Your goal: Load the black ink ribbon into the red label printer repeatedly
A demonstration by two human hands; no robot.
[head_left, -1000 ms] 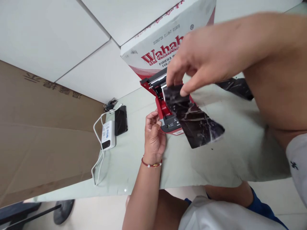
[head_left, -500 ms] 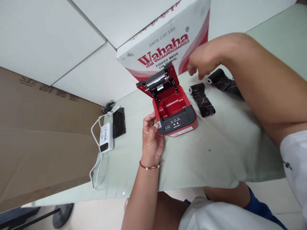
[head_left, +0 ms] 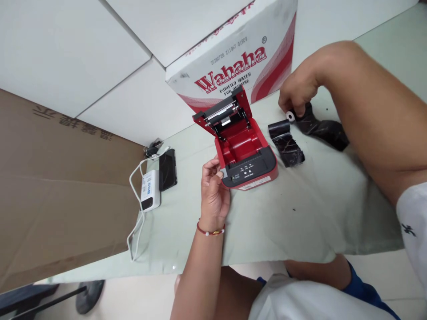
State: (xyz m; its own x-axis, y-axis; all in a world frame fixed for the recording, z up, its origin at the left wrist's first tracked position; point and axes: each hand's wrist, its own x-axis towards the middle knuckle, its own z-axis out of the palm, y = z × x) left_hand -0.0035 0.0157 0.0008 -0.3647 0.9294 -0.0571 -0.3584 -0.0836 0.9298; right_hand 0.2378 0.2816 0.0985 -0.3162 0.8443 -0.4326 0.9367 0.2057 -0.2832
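Note:
A small red and black thermal printer (head_left: 245, 171) sits on the cloth with its lid (head_left: 223, 114) raised, showing a red roll bay with nothing in it. My left hand (head_left: 213, 193) is closed on its front left corner, thumb on top. Farther right, my right hand (head_left: 298, 95) bends down with its fingers on a black roll (head_left: 291, 116) with a white core; its unrolled tail (head_left: 328, 132) trails to the right. Between that roll and the printer lies a second black roll (head_left: 287, 142), partly unrolled, apart from both hands.
Behind the printer stands a white and red Wahaha water carton (head_left: 233, 62), against white panels. To the left are a black phone (head_left: 167, 170), a white power bank (head_left: 150, 191) with a white cable (head_left: 130, 242), and a large brown cardboard box (head_left: 66, 191). A green cloth (head_left: 260, 231) covers the table.
My right hand has moved right and down, from above the table beside the carton onto the farther black roll. My left hand still holds the printer's corner.

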